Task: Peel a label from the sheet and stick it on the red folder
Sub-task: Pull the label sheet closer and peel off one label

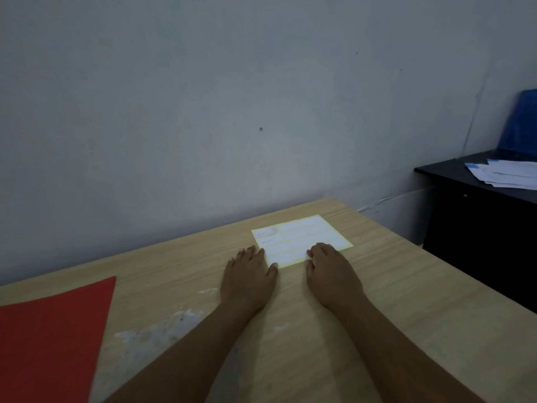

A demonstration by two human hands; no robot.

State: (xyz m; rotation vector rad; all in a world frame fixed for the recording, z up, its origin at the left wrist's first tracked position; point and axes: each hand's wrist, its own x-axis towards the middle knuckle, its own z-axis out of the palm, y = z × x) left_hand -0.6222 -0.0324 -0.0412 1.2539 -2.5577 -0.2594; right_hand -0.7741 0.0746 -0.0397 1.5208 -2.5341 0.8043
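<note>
A white label sheet (pixel 302 238) lies flat near the far edge of the wooden table (pixel 392 271). My left hand (pixel 248 276) rests palm down at the sheet's near left corner, fingertips touching its edge. My right hand (pixel 331 270) lies palm down on the sheet's near right edge. Neither hand holds anything. The red folder (pixel 52 335) lies flat at the table's left, well apart from both hands and cut off by the frame.
A grey wall runs just behind the table. To the right stands a black cabinet (pixel 476 216) with loose papers (pixel 505 175) and a blue object (pixel 521 120) on top. White scuffs mark the tabletop between my forearms and the folder.
</note>
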